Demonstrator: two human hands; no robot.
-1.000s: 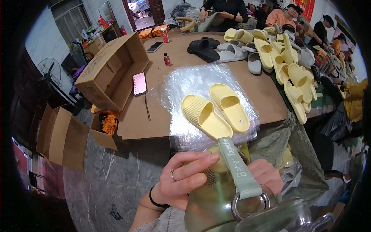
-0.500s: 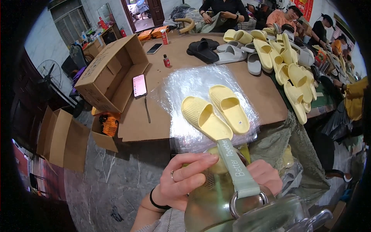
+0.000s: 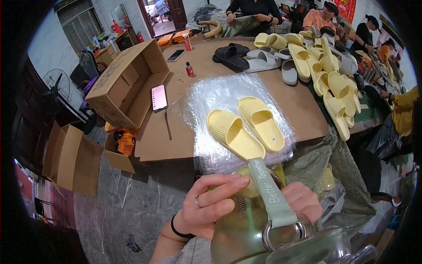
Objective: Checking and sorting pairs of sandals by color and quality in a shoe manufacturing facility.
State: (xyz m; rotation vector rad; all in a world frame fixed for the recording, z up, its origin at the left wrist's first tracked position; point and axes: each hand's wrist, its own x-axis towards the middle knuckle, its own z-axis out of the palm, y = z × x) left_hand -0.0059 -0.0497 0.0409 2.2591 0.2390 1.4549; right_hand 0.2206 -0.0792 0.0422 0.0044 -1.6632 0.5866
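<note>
- My left hand (image 3: 209,204) was wrapped round a green see-through bottle (image 3: 237,235), down at 5 o'clock
- My right hand (image 3: 302,202) was on its far side, fingers mostly hidden, so couldn't tell how tight
- Pale strap (image 3: 273,198) ran off its metal ring (image 3: 266,237)
- Yellow slides (image 3: 235,134) sat on clear plastic (image 3: 211,94) toward 12 from the bottle, phone (image 3: 159,97) at their 10

Left hand (image 3: 206,207) on the bottle's (image 3: 239,235) left side: fingers bent, tips against it, wrist (image 3: 178,226) further left. Right hand (image 3: 303,200) at bottle's right: back showing, knuckles bent, fingers mostly hidden.
</note>
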